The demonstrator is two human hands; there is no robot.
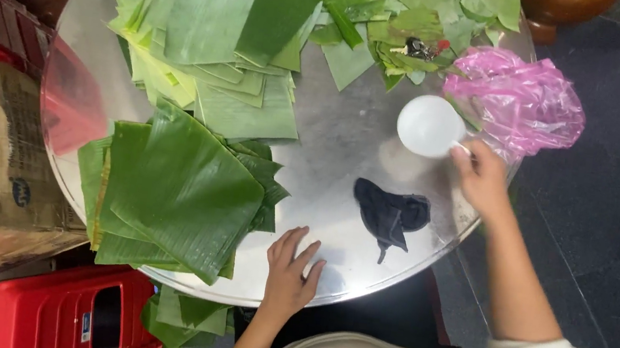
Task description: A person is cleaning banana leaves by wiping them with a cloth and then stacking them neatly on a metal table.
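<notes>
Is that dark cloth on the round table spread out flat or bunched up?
Bunched up. The dark cloth lies crumpled in folds on the metal table, between the left hand and right hand.

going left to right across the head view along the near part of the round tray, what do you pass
near stack of banana leaves → left hand, flat on the metal tray → black cloth → white cup → right hand holding the cup's handle → pink plastic bag

Round metal tray [339, 134], banana leaf stacks [180, 189], white cup [430, 125], dark cloth [390, 215], pink bag [523, 98]
</notes>
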